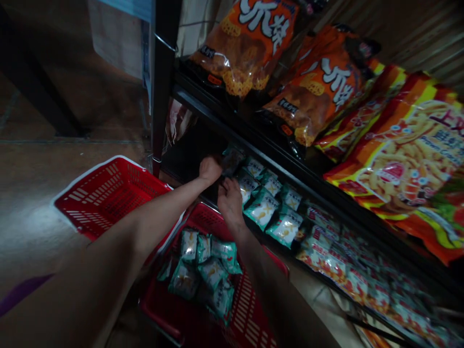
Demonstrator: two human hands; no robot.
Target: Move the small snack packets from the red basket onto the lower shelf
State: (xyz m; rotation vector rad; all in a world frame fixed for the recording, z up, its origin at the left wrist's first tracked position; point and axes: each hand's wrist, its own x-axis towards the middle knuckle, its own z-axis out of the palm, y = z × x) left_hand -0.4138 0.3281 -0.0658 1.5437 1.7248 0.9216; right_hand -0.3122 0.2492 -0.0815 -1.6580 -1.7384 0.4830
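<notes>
On the lower shelf, my left hand [210,169] is closed like a fist beside a dim, dark packet [232,160]; its fingers face away, so what they hold is hidden. My right hand [230,193] is close by, fingers bent and slightly apart, next to a small green-and-white snack packet [248,186]. Several more such packets [262,208] stand in rows to the right. Below my forearms, a red shopping basket [250,309] holds several loose green-and-white snack packets [213,271].
A second red basket [105,193] stands on the floor at left, behind my left forearm. Large orange snack bags [250,48] and yellow-red bags [406,164] lie on the upper shelf. Small red-and-white packets [357,278] fill the lower shelf's right. A black post [162,82] edges the rack.
</notes>
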